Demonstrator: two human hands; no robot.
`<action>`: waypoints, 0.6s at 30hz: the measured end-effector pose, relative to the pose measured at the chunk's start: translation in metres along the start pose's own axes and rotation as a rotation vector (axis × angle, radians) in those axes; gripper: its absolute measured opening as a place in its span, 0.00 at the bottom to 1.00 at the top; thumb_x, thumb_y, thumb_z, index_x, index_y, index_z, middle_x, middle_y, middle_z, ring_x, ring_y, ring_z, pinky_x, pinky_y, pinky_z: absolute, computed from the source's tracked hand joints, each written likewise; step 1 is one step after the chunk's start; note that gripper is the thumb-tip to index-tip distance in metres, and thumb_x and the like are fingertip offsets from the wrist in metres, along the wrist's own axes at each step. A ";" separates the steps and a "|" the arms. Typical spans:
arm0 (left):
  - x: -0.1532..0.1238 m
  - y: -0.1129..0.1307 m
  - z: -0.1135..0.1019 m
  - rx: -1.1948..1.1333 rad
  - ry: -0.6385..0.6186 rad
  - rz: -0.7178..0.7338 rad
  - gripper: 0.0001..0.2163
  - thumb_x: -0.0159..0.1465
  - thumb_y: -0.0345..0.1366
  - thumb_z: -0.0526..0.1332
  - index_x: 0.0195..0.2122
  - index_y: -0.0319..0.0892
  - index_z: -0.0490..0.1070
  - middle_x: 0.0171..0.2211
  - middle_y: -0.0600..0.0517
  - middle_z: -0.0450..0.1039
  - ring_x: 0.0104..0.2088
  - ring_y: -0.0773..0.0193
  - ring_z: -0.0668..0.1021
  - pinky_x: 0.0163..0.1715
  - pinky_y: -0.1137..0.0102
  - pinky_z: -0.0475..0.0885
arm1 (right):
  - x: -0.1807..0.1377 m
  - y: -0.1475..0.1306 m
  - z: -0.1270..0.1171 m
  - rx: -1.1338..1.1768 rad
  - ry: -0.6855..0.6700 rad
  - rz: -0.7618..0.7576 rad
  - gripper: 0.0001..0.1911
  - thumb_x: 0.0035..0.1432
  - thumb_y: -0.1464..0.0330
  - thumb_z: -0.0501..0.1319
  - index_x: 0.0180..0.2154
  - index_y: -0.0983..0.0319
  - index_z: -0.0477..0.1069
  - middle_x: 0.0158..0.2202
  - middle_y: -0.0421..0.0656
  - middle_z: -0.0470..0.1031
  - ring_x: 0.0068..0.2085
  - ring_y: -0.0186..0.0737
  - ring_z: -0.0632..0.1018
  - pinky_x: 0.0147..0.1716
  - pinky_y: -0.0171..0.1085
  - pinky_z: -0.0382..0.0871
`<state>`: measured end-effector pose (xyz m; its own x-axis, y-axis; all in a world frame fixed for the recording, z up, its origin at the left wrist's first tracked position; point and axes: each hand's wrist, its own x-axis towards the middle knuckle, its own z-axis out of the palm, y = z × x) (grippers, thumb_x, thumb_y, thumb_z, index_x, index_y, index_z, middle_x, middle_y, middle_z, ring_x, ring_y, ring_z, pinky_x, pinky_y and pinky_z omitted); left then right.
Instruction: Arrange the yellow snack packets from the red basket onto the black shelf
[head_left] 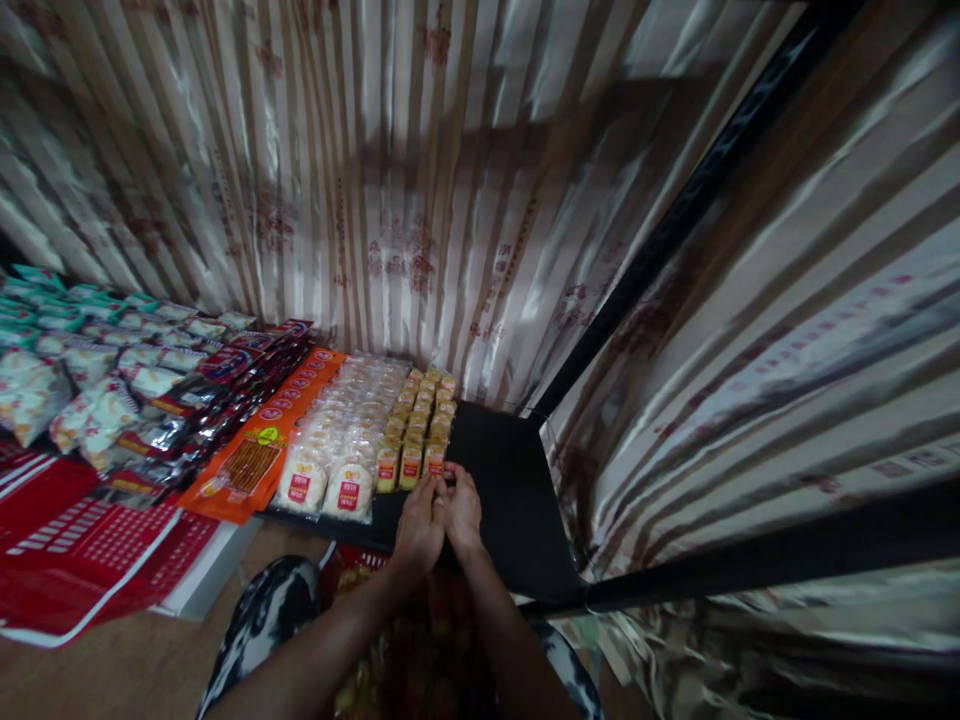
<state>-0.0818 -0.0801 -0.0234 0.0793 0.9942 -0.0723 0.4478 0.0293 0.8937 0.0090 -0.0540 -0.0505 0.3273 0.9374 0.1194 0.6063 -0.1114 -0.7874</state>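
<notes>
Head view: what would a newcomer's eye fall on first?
Probably the bright orange bag, between the dark packets and the white packs. Next, the left hand and right hand, close together at the near end of the yellow packs. Behind them hangs a tall pleated curtain.

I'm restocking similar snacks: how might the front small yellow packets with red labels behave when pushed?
The front yellow packets are probably light, being smaller than the left hand. Their seemingly glossy wrapping may slide on the flat black shelf. Packed closely, they might nudge their neighbours.
</notes>
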 end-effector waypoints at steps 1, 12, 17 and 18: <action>0.000 0.001 -0.001 0.002 -0.001 0.000 0.21 0.59 0.32 0.49 0.53 0.36 0.65 0.58 0.45 0.60 0.59 0.61 0.62 0.60 0.64 0.53 | 0.000 0.001 0.000 0.017 -0.008 -0.006 0.16 0.52 0.65 0.50 0.41 0.62 0.68 0.36 0.44 0.71 0.25 0.33 0.73 0.29 0.34 0.68; -0.003 -0.015 0.000 0.215 -0.007 0.181 0.21 0.62 0.32 0.44 0.55 0.35 0.62 0.58 0.43 0.60 0.59 0.60 0.62 0.59 0.61 0.56 | 0.009 -0.004 -0.004 0.238 0.048 0.047 0.31 0.57 0.53 0.43 0.53 0.65 0.64 0.55 0.50 0.65 0.56 0.42 0.65 0.57 0.42 0.55; -0.002 -0.031 0.003 0.472 0.030 0.453 0.24 0.55 0.23 0.47 0.55 0.32 0.62 0.57 0.41 0.61 0.57 0.55 0.63 0.56 0.59 0.61 | 0.030 -0.010 0.013 0.490 -0.058 0.148 0.41 0.52 0.43 0.42 0.58 0.63 0.57 0.61 0.45 0.54 0.62 0.41 0.55 0.61 0.41 0.45; -0.001 -0.033 0.004 0.515 0.037 0.488 0.24 0.54 0.23 0.48 0.54 0.31 0.63 0.56 0.40 0.62 0.57 0.54 0.64 0.55 0.59 0.62 | 0.032 -0.012 0.017 0.498 -0.074 0.132 0.41 0.51 0.43 0.44 0.57 0.62 0.58 0.61 0.44 0.55 0.62 0.41 0.54 0.62 0.42 0.43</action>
<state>-0.0935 -0.0829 -0.0543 0.3519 0.8846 0.3061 0.7337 -0.4637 0.4966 0.0003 -0.0167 -0.0472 0.3143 0.9489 -0.0295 0.1394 -0.0768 -0.9872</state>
